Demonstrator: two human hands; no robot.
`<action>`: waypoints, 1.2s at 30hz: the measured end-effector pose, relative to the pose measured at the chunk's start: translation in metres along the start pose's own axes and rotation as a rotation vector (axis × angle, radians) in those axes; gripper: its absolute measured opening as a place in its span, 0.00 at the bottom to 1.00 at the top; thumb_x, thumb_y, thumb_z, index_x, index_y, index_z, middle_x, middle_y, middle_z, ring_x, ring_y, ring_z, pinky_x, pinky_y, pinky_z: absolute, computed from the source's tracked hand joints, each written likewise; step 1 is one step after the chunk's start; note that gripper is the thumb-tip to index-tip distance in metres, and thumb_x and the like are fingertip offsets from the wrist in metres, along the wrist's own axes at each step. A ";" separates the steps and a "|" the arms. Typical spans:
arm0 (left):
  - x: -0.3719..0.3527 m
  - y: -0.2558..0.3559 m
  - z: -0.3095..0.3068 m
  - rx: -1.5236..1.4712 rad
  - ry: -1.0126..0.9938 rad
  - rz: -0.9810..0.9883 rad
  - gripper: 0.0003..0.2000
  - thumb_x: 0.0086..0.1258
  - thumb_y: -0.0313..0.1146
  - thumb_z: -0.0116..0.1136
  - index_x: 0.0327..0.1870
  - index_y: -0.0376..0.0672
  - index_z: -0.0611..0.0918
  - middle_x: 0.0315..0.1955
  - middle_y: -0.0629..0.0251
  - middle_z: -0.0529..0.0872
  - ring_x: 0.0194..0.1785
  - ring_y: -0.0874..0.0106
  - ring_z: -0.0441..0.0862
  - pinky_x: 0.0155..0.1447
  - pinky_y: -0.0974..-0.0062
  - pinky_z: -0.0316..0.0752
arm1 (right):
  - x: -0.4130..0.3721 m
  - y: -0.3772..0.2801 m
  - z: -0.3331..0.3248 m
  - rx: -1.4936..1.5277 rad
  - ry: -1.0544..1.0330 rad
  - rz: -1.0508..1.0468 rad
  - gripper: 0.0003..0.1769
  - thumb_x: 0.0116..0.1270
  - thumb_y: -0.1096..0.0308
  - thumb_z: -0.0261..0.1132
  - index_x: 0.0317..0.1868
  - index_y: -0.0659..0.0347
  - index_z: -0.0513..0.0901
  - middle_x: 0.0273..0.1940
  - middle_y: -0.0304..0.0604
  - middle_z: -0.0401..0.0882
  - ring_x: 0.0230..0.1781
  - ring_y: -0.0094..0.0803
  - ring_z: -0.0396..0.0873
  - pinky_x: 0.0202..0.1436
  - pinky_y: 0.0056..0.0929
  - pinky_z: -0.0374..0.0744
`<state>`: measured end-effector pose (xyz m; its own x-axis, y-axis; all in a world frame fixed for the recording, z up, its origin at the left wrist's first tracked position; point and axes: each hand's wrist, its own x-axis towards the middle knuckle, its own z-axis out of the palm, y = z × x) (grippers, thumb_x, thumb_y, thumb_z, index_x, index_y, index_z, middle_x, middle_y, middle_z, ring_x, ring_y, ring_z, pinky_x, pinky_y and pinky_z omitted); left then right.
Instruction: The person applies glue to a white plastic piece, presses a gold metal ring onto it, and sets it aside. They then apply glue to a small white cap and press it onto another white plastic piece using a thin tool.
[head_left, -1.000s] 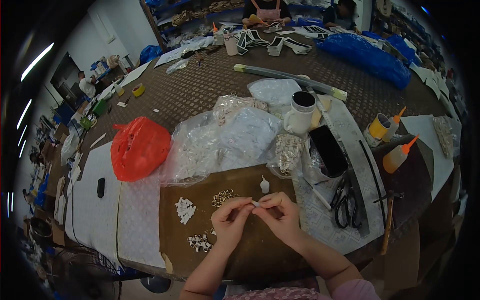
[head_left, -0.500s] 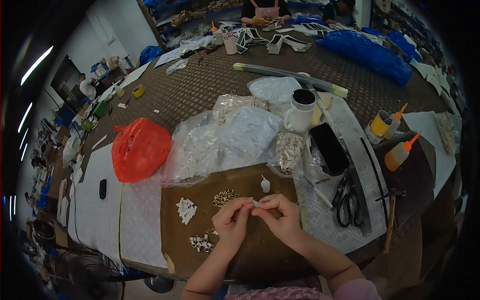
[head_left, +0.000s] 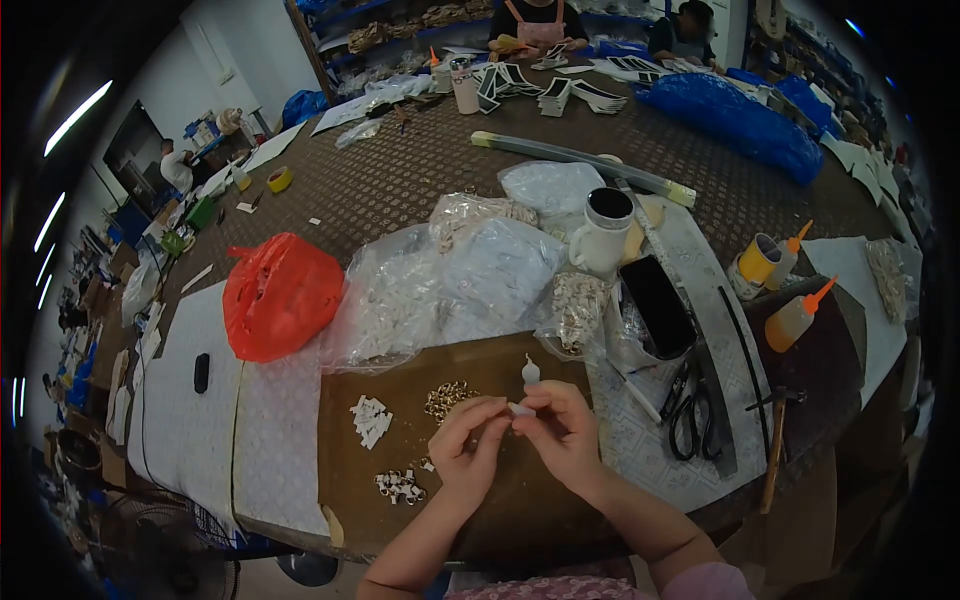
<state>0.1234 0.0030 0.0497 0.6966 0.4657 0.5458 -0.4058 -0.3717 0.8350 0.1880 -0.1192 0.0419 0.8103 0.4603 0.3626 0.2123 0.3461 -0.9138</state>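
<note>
We hold a small white piece (head_left: pixel 520 409) pinched between the fingertips of our left hand (head_left: pixel 468 440) and right hand (head_left: pixel 562 435), both closed narrowly on it just above the brown board (head_left: pixel 400 365). Just beyond the grip stands a tiny white bottle (head_left: pixel 530 372), with a heap of gold rings (head_left: pixel 447 396) to its left. Farther beyond the grip, a clear bag (head_left: pixel 400 295) holds white pieces, a smaller bag (head_left: pixel 578 305) holds pale metal bits, and we cannot tell what the white mug (head_left: pixel 603 232) holds.
</note>
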 end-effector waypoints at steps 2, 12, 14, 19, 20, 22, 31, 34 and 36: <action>-0.002 0.002 0.002 -0.094 0.036 -0.100 0.10 0.60 0.17 0.62 0.42 0.34 0.83 0.42 0.55 0.84 0.41 0.71 0.83 0.44 0.78 0.78 | 0.001 0.000 0.000 -0.031 -0.024 -0.020 0.17 0.63 0.80 0.64 0.52 0.66 0.74 0.42 0.42 0.76 0.37 0.23 0.79 0.41 0.20 0.79; -0.001 -0.002 -0.001 -0.006 0.038 -0.007 0.09 0.57 0.16 0.64 0.39 0.35 0.84 0.36 0.57 0.86 0.40 0.69 0.84 0.44 0.78 0.78 | 0.007 -0.007 -0.003 -0.109 -0.140 -0.045 0.18 0.64 0.78 0.64 0.55 0.65 0.76 0.42 0.40 0.77 0.37 0.22 0.78 0.40 0.18 0.78; 0.000 -0.002 -0.002 -0.012 0.033 -0.005 0.09 0.58 0.16 0.64 0.39 0.35 0.84 0.36 0.57 0.86 0.40 0.70 0.84 0.43 0.78 0.78 | 0.007 -0.007 -0.004 -0.112 -0.150 -0.034 0.16 0.65 0.78 0.64 0.53 0.65 0.76 0.42 0.40 0.77 0.37 0.22 0.78 0.40 0.18 0.78; 0.000 0.002 -0.002 -0.033 0.030 -0.025 0.08 0.58 0.16 0.63 0.39 0.35 0.84 0.36 0.57 0.85 0.39 0.71 0.83 0.42 0.77 0.78 | 0.006 -0.007 -0.002 -0.047 -0.144 0.025 0.13 0.65 0.78 0.63 0.50 0.66 0.76 0.41 0.41 0.78 0.36 0.23 0.78 0.40 0.19 0.79; 0.000 0.004 -0.001 -0.031 0.038 -0.023 0.08 0.59 0.16 0.63 0.39 0.35 0.84 0.36 0.58 0.85 0.39 0.71 0.83 0.42 0.78 0.78 | 0.006 -0.007 -0.001 -0.003 -0.135 0.041 0.13 0.65 0.78 0.63 0.50 0.66 0.76 0.40 0.41 0.78 0.36 0.23 0.79 0.40 0.19 0.79; 0.000 0.006 0.000 -0.028 0.056 -0.012 0.08 0.59 0.16 0.63 0.39 0.34 0.84 0.36 0.57 0.85 0.39 0.71 0.83 0.42 0.78 0.78 | 0.004 -0.008 0.002 0.083 -0.114 0.072 0.12 0.65 0.77 0.63 0.49 0.67 0.75 0.40 0.41 0.78 0.36 0.23 0.79 0.40 0.20 0.79; -0.009 0.000 0.006 -0.081 0.072 0.007 0.09 0.60 0.16 0.62 0.41 0.33 0.84 0.38 0.55 0.85 0.40 0.70 0.83 0.43 0.79 0.77 | -0.004 0.001 0.007 0.077 0.004 0.037 0.12 0.63 0.80 0.65 0.47 0.66 0.77 0.40 0.40 0.81 0.40 0.21 0.80 0.44 0.18 0.79; -0.007 0.006 0.005 -0.043 0.030 0.005 0.10 0.60 0.16 0.61 0.42 0.33 0.84 0.39 0.55 0.85 0.41 0.70 0.83 0.44 0.78 0.77 | -0.005 0.003 0.006 0.062 0.013 0.002 0.11 0.63 0.80 0.65 0.46 0.66 0.77 0.40 0.40 0.81 0.40 0.21 0.80 0.44 0.18 0.79; -0.005 0.011 0.004 -0.009 -0.014 -0.018 0.09 0.61 0.17 0.61 0.43 0.33 0.84 0.41 0.55 0.85 0.44 0.70 0.82 0.47 0.77 0.77 | -0.003 -0.003 0.005 0.060 0.045 0.011 0.11 0.62 0.80 0.65 0.45 0.65 0.77 0.40 0.40 0.81 0.39 0.21 0.79 0.44 0.18 0.79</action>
<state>0.1182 -0.0066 0.0557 0.7122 0.4605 0.5298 -0.3983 -0.3565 0.8452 0.1824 -0.1170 0.0448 0.8366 0.4273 0.3427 0.1711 0.3905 -0.9045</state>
